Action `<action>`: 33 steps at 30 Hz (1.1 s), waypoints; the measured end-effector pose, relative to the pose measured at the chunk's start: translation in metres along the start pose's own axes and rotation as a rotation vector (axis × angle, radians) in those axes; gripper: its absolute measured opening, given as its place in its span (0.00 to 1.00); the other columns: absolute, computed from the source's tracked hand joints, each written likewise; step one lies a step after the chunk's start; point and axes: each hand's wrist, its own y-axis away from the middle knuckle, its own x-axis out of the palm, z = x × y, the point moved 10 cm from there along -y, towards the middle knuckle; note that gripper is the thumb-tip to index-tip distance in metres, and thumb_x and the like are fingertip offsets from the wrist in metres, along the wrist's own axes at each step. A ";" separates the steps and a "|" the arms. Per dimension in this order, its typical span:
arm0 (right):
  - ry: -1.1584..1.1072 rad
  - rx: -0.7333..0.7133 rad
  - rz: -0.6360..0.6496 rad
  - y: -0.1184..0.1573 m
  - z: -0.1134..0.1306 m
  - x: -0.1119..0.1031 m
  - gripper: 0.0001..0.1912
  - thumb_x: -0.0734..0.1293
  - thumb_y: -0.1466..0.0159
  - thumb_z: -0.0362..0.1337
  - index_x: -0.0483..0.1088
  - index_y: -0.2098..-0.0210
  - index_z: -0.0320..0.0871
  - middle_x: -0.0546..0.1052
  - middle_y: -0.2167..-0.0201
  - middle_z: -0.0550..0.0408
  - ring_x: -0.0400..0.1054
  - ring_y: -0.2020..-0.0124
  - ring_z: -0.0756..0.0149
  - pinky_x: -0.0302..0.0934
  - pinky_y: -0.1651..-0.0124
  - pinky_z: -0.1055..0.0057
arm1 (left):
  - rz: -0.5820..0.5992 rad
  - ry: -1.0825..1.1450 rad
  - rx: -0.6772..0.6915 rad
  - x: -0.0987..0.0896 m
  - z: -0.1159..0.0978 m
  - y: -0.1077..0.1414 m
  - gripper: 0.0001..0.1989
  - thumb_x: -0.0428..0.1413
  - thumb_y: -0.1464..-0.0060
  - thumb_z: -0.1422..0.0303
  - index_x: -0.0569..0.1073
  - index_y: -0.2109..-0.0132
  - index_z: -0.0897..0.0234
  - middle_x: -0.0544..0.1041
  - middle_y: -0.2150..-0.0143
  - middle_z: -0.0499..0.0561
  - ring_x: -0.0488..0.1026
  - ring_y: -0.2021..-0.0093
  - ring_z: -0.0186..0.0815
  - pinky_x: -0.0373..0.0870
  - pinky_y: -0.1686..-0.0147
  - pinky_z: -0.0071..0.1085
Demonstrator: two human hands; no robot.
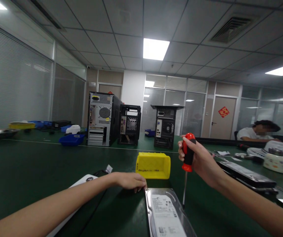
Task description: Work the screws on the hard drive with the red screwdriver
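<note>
A silver hard drive (165, 214) with a white label lies flat on the green table, partly cut off by the bottom edge of the view. My left hand (131, 181) is closed, its fingertips at the drive's far left corner, gripping it there. In my right hand (197, 153) is a screwdriver (189, 153) with a red and black handle, held upright. Its shaft points down, and the tip is at the drive's right edge; whether it meets a screw is too small to tell. Just beyond the drive, a yellow bin (153, 165) holds small dark pieces, probably screws.
Computer cases (99, 120) stand farther back. A blue tray (71, 140) is at the left. Under my left forearm are a white device (83, 179) and a black cable. Other drives (250, 174) and a jar (275, 161) lie right. A person (257, 131) sits behind.
</note>
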 end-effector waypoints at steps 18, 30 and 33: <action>0.008 -0.038 0.026 -0.004 -0.001 -0.007 0.08 0.64 0.43 0.40 0.62 0.69 0.43 0.65 0.72 0.59 0.58 0.77 0.75 0.57 0.75 0.76 | 0.013 0.001 0.070 0.004 -0.008 -0.004 0.16 0.41 0.41 0.60 0.66 0.61 0.66 0.63 0.66 0.48 0.60 0.67 0.31 0.61 0.66 0.26; 0.021 -0.016 -0.004 -0.002 0.000 -0.006 0.07 0.63 0.42 0.40 0.63 0.67 0.43 0.66 0.71 0.59 0.59 0.77 0.75 0.57 0.74 0.77 | 0.013 -0.007 0.056 0.002 -0.006 -0.003 0.15 0.40 0.41 0.63 0.67 0.61 0.67 0.62 0.69 0.47 0.61 0.70 0.31 0.61 0.66 0.28; 0.031 -0.020 -0.009 -0.002 0.000 -0.004 0.07 0.63 0.42 0.41 0.63 0.67 0.44 0.65 0.71 0.59 0.59 0.77 0.75 0.58 0.74 0.77 | 0.000 -0.025 0.061 0.001 -0.006 -0.002 0.15 0.40 0.41 0.63 0.68 0.61 0.67 0.62 0.71 0.47 0.61 0.70 0.31 0.60 0.66 0.28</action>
